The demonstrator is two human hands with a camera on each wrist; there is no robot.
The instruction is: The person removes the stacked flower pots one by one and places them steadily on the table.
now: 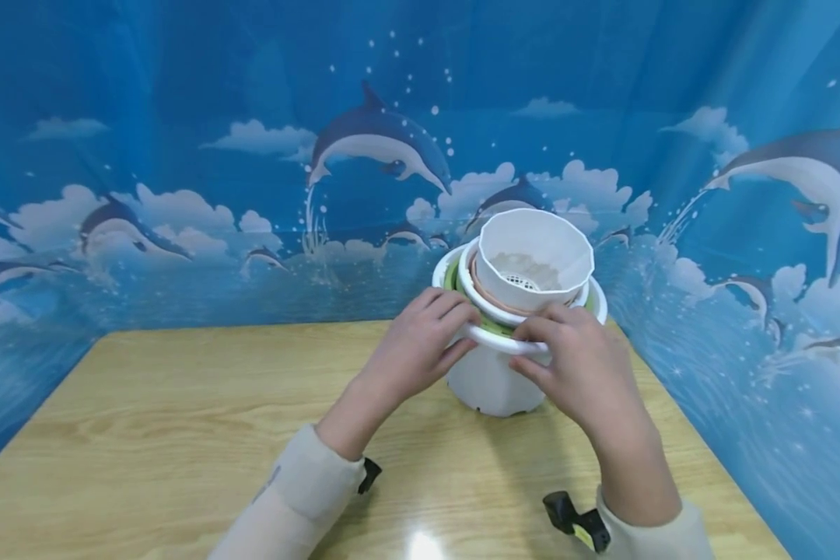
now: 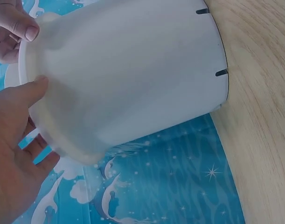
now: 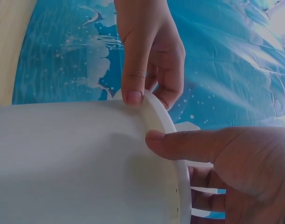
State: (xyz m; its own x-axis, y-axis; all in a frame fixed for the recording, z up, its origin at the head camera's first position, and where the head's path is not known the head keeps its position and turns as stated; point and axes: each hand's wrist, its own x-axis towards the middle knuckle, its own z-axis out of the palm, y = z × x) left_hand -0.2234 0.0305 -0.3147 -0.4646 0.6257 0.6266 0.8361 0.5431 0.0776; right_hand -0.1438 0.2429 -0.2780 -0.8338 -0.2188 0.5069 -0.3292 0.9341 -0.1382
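A nested stack of flowerpots stands on the right part of the table. Outermost is a large white flowerpot point(image 1: 495, 381) with a thick rolled rim and notches at its base. Inside it show a green pot point(image 1: 451, 277), a smaller white pot point(image 1: 466, 268) and a brownish pot point(image 1: 486, 295). On top sits a many-sided white pot point(image 1: 567, 243) with drain holes and a dusty bottom. My left hand point(image 1: 423, 334) grips the outer rim at its front left, thumb point(image 2: 35, 91) against the outside wall. My right hand point(image 1: 584, 362) grips the same rim at front right, thumb point(image 3: 179, 144) below it.
The stack stands on a wood-grain table point(image 1: 217, 404), close to its right edge. A blue curtain point(image 1: 252, 225) printed with dolphins hangs behind and along the sides. Black wrist mounts point(image 1: 577, 523) sit at both cuffs.
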